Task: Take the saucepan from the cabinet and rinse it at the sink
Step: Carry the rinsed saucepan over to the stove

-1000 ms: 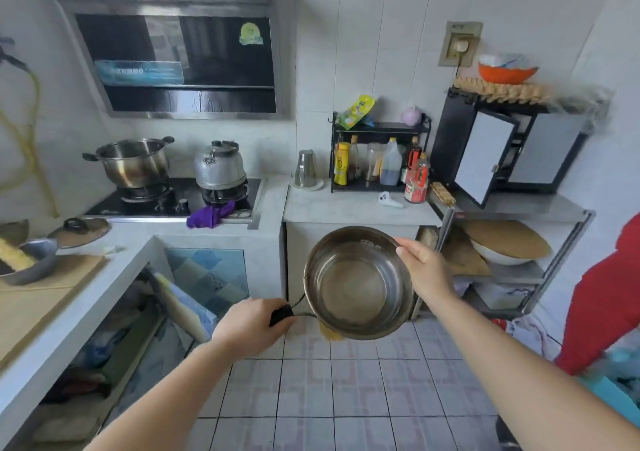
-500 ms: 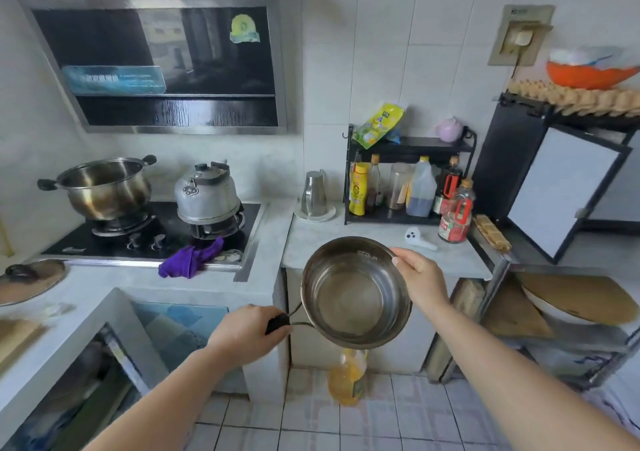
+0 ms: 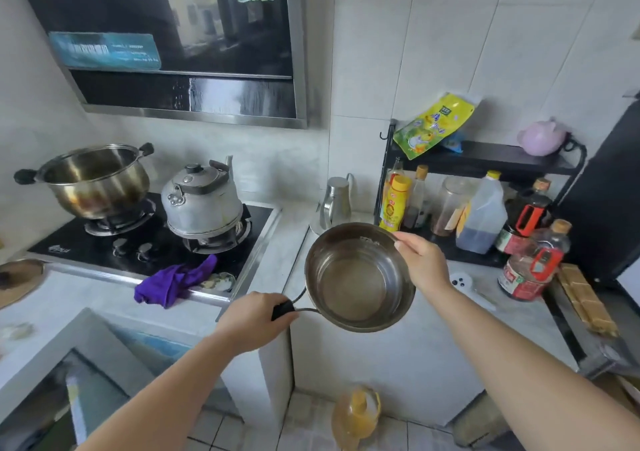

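Tilting its open mouth toward the camera, the saucepan (image 3: pixel 360 277) is held in the air in front of the pale counter (image 3: pixel 512 312), clear of every surface. Its black handle is enclosed by the left hand (image 3: pixel 252 322), whose fingers are wrapped tight around the grip at the pan's lower left. The far right rim is pinched by the right hand (image 3: pixel 424 260), thumb on the inside edge and fingers behind the wall. The steel interior is seen to be bare and shiny.

To the left, a gas hob (image 3: pixel 149 239) is occupied by a two-handled stockpot (image 3: pixel 91 180) and a kettle (image 3: pixel 202 198), with a purple cloth (image 3: pixel 173 282) draped over its front edge. Behind the pan, a small steel jug (image 3: pixel 336 201) is set on the counter, beside a black rack (image 3: pixel 485 163) filled with bottles. On the floor below, a yellow oil bottle (image 3: pixel 356 416) is placed against the counter's base.
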The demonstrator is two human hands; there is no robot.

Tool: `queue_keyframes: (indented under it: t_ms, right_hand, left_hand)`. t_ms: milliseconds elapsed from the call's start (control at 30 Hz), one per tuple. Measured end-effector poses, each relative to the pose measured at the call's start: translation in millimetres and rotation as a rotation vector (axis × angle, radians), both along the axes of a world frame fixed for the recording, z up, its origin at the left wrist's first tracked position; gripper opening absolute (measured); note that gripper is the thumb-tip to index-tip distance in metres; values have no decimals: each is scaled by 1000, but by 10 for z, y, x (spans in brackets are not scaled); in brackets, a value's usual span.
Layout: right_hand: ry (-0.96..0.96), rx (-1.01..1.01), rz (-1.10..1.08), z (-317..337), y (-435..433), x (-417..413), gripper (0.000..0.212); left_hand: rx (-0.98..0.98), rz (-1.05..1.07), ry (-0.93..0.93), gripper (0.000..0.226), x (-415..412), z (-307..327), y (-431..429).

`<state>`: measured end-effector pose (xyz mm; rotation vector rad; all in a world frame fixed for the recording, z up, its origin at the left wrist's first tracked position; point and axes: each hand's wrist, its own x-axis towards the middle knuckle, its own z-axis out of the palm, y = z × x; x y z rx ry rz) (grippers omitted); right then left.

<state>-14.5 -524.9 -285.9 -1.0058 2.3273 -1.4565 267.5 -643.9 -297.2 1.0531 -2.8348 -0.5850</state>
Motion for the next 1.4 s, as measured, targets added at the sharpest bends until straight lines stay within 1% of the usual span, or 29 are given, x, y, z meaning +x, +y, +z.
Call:
queue_keyframes:
  t_ms: [233, 467, 600, 667, 733, 833, 933, 1100, 1400]
  right_hand:
    - [-42, 43, -20, -396, -760, -528, 27]
    - [-131, 115, -85, -882, -1508, -848, 25]
    - [-200, 162, -123, -1158, -1782, -970, 26]
    - [-203, 186, -137, -1255, -1873, -1031, 25]
    - [-196, 207, -149, -1302, -1915, -1065, 25]
    - [-174, 267, -165, -1396, -1968, -1126, 25]
    - [-173, 320, -168, -1462, -1988, -1183, 25]
    - [-205, 336, -153, -1572, -2051, -1236, 25]
    - [-253, 326, -106, -1587, -2198, -1373, 25]
  left_hand:
    - [45, 19, -48, 30, -542, -255, -824]
    - [156, -13, -129, 26, -979, -576, -1722]
    - [239, -16, -174, 22, -1176, -825, -2124]
    - [284, -14, -184, 24, -1252, -961, -2257]
    - [309, -16, -198, 30, -1300, -1062, -2314]
    - [377, -27, -197, 25, -1376, -1212, -2372]
    - [414, -32, -194, 28, -1418, -1311, -2355]
    - [455, 28, -199, 31, -1431, -1430, -2293]
    - [509, 146, -198, 30, -1519, -1482, -2102]
